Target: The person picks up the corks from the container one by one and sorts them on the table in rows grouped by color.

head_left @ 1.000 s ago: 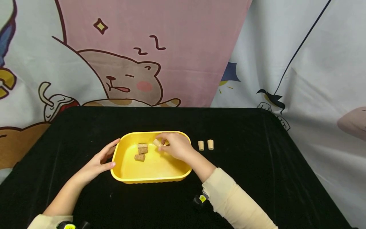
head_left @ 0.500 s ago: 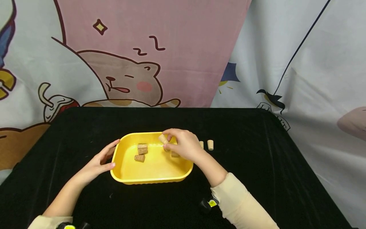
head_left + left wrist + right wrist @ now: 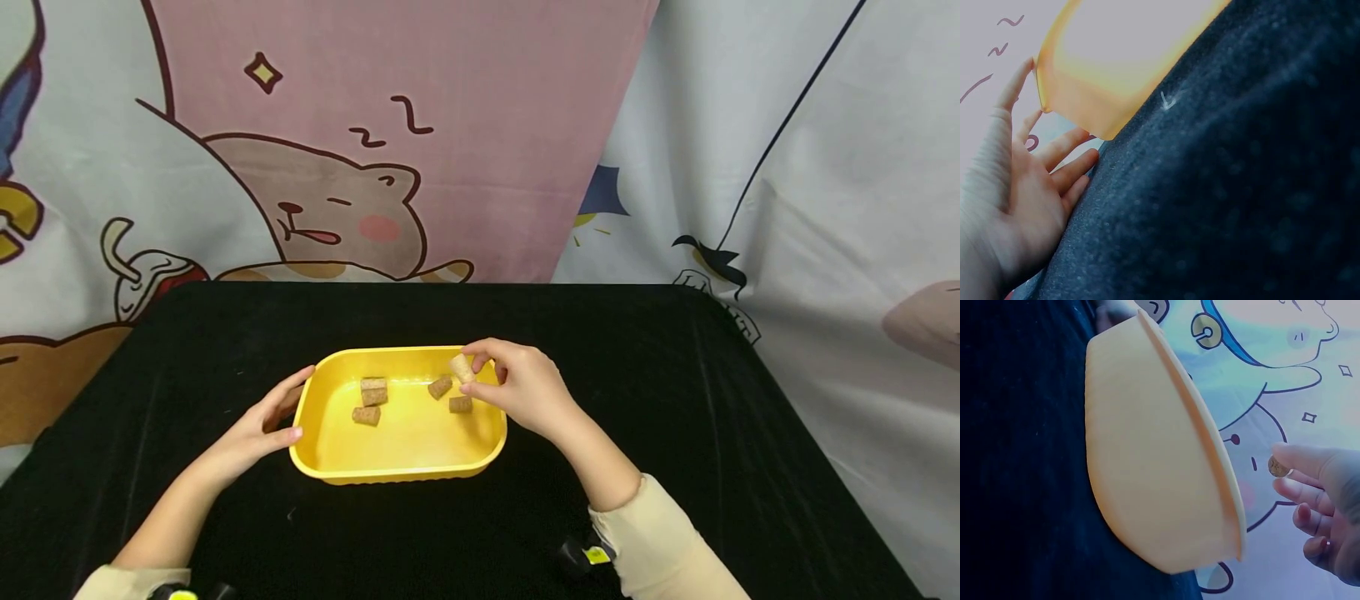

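Note:
My right hand (image 3: 531,387) pinches a pale cork stopper (image 3: 461,367) between thumb and fingers, over the right far part of a yellow plastic tray (image 3: 405,454). The right wrist view shows the end of this cork (image 3: 1278,465) at the fingertips, above the tray's rim. Several corks lie inside: three toward the left, including a lower one (image 3: 366,416), and two toward the right, a tilted cork (image 3: 439,387) and another cork (image 3: 461,405). My left hand (image 3: 251,432) touches the tray's left end with extended fingers and thumb; in the left wrist view its fingertips meet the tray wall (image 3: 1085,115).
The tray stands on a table with a black cloth (image 3: 420,533). Behind the table hangs a cartoon-printed curtain (image 3: 510,167). Whatever lies just right of the tray is covered by my right hand.
My right hand has moved right and lifted the cork over the tray's right side, uncovering two corks in the tray. It now hides the two corks seen standing outside. The left hand stays put.

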Demonstrator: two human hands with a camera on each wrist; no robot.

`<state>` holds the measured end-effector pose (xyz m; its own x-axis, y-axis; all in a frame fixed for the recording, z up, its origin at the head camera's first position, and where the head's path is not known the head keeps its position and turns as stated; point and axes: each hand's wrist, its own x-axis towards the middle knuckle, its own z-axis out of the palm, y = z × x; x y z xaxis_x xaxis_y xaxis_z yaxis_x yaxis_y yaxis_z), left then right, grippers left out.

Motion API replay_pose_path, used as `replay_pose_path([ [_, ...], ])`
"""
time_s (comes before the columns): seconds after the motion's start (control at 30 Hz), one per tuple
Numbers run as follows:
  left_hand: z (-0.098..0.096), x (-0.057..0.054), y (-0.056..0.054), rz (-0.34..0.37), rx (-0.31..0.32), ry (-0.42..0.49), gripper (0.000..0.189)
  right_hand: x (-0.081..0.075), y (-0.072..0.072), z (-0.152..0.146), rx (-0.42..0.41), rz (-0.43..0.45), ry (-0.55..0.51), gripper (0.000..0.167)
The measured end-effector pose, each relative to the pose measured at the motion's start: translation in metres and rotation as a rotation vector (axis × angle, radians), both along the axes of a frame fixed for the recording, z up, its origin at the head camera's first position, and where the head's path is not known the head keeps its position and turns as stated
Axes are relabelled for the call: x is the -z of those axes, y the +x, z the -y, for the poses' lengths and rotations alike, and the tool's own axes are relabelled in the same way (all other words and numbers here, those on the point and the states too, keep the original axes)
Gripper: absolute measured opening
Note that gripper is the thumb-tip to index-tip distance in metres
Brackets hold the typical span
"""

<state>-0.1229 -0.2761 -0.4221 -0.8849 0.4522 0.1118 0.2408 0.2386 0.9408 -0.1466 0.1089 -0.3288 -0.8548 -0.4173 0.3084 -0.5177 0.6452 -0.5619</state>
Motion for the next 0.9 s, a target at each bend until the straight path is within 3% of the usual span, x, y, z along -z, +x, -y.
replay_pose_path([
  [0.53, -0.001, -0.003, 0.001, -0.001, -0.021, -0.028, 0.066, 0.000, 0.005, -0.046, 0.042, 0.045, -0.077, 0.034],
  [0.9, -0.002, -0.004, 0.001, 0.004, -0.028, -0.042, 0.065, 0.006, -0.006, -0.081, 0.118, 0.048, -0.137, 0.033],
])
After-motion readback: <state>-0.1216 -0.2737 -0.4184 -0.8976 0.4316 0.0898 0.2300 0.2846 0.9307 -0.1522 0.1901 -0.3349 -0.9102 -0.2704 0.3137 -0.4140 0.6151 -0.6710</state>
